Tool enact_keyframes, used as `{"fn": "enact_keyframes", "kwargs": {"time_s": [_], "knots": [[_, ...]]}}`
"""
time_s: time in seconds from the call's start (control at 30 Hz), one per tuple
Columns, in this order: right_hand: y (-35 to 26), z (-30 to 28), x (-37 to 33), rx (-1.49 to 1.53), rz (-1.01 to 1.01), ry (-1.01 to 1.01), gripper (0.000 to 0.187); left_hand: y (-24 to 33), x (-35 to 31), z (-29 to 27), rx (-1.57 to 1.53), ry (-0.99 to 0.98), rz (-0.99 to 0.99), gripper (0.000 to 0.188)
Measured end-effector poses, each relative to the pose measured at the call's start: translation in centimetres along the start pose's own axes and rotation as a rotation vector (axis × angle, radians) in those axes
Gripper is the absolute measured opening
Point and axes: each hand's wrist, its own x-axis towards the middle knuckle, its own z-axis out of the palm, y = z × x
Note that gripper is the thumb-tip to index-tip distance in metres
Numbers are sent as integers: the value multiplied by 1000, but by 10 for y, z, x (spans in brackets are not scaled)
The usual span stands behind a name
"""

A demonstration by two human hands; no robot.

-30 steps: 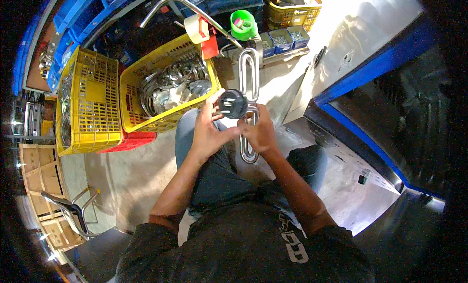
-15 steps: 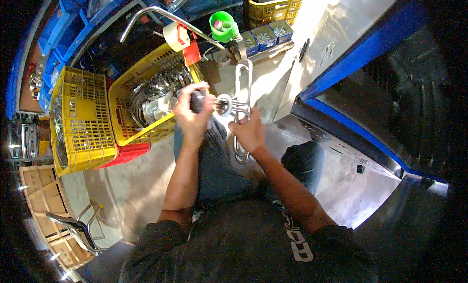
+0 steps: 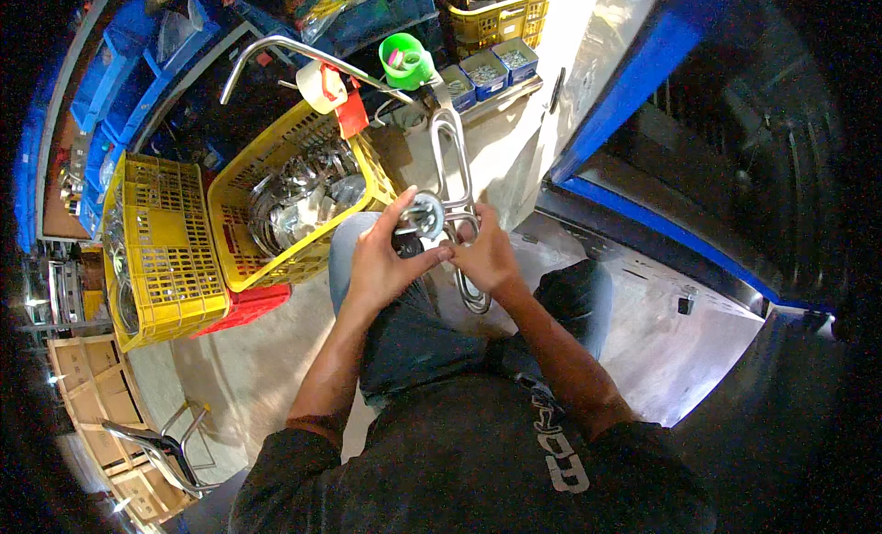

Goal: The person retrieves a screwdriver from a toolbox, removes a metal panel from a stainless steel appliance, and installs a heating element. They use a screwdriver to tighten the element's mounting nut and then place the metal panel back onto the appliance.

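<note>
My left hand (image 3: 381,263) is closed round a part (image 3: 423,215) with a round, shiny metal face and a black body behind it. Its exact kind cannot be made out. Bent into long narrow loops, a shiny metal tube frame (image 3: 439,153) reaches from near the bins down past my right hand (image 3: 491,254). The fingers of that hand are wrapped round the frame's lower middle. The round part sits right beside the frame there, and my two thumbs nearly meet; whether part and frame touch is hidden.
To the left stand a yellow crate (image 3: 248,277) of shiny metal pieces and another yellow crate (image 3: 170,249). A curved metal tube (image 3: 276,40) with a tape roll (image 3: 322,85) rises behind. Beyond are a green cup (image 3: 404,63) and blue bins (image 3: 484,73) of small hardware. A blue-edged machine (image 3: 680,231) is at right.
My left hand has turned the round part so its metal face shows, and has brought it nearer my right hand. The tube frame has tilted slightly. The whole view has shifted a little.
</note>
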Motion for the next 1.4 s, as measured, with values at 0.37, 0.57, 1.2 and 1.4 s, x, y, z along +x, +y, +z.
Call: {"fn": "enact_keyframes", "kwargs": {"time_s": [0.37, 0.57, 1.2, 1.4], "knots": [[-59, -36, -57, 18, -232, 61, 84, 14, -19, -30, -152, 136, 135, 74], [-66, -46, -74, 67, -387, 60, 88, 19, -37, -38, 77, 342, 330, 80], [-52, -90, -146, 100, -657, 512, 48, 139, -48, -41, 267, 28, 809, 74], [-42, -103, -140, 203, -546, 485, 51, 145, -25, -8, -155, -61, 748, 87]]}}
